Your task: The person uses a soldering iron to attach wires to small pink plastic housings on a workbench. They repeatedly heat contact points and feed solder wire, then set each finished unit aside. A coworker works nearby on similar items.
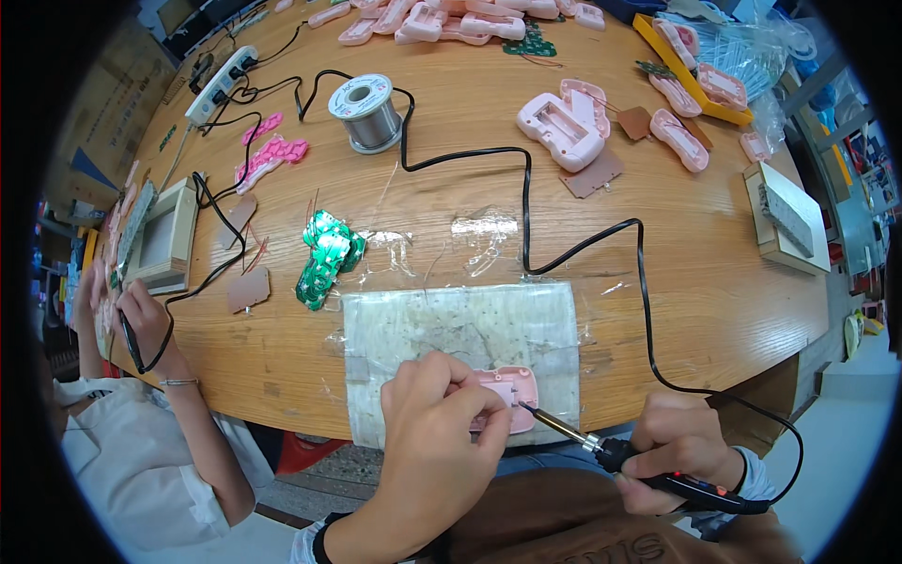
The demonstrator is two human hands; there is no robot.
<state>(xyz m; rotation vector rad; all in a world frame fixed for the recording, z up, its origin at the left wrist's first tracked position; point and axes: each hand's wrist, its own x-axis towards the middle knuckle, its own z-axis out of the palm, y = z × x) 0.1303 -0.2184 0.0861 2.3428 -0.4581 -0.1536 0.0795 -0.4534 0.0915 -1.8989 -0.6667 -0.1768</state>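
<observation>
A pink plastic half-shell [530,387] lies on a pale, stained mat taped to the table, with a whitish part inside it. My left hand [437,428] is over the shell's left side, its fingers pinched together; they hide what they hold. My right hand [681,451] grips a black soldering iron [697,489], its fingers wrapped round the handle. The iron's tip points left and down onto the inside of the shell, close to my left fingertips. The mat [404,324] shows bare beyond my hands.
A solder wire spool [365,117] stands beyond green circuit boards [327,254]. The iron's black cable [642,282] winds across the table from a power strip [221,86]. Pink shells [564,132] lie farther off. At left, a co-worker's hand [150,324] holds another iron. A wooden box [787,216] sits right.
</observation>
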